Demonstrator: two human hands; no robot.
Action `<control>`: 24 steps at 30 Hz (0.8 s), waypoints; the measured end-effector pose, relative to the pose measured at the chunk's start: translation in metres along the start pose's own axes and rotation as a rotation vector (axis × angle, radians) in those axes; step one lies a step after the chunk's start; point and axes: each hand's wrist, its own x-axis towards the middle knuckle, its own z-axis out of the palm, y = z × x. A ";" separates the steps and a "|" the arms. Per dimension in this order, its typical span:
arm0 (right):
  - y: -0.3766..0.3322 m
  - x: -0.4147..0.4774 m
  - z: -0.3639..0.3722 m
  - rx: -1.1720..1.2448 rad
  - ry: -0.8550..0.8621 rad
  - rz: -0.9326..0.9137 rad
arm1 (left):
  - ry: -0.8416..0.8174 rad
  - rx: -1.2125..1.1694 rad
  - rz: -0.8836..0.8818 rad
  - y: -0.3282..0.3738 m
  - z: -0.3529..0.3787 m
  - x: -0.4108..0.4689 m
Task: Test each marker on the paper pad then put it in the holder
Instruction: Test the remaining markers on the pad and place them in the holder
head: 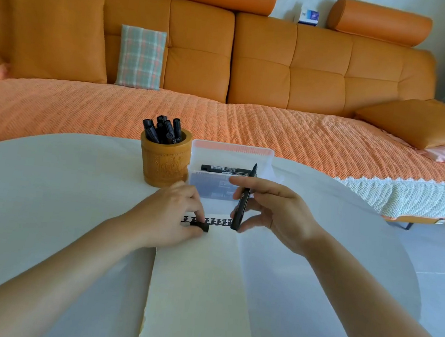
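A cream paper pad [198, 285] lies on the white table with a row of black test marks [219, 221] along its top edge. My right hand [274, 214] holds an uncapped black marker [243, 201] nearly upright above the pad's top right corner, tip pointing up. My left hand [170, 215] rests on the pad's top left and pinches the black marker cap [199, 225]. Behind it stands the round wooden holder [164, 161] with several black markers [163, 130] in it. A clear plastic box [230, 166] beside the holder has one black marker [225, 169] lying across it.
The round white table [59, 190] curves away at right, with grey floor [444, 265] beyond. An orange sofa [228, 65] with a knitted cover fills the background behind the table.
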 end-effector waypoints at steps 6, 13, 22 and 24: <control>-0.002 0.001 0.007 -0.299 0.033 0.014 | 0.179 -0.212 -0.142 0.000 -0.015 -0.001; 0.014 0.010 0.012 -0.756 0.204 -0.017 | 0.242 -0.266 -0.169 -0.006 -0.017 -0.001; 0.018 0.015 0.020 -0.874 0.197 -0.027 | 0.221 -0.268 -0.119 -0.003 -0.018 0.000; 0.019 0.015 0.022 -0.891 0.174 -0.053 | 0.204 -0.243 -0.096 -0.001 -0.017 0.001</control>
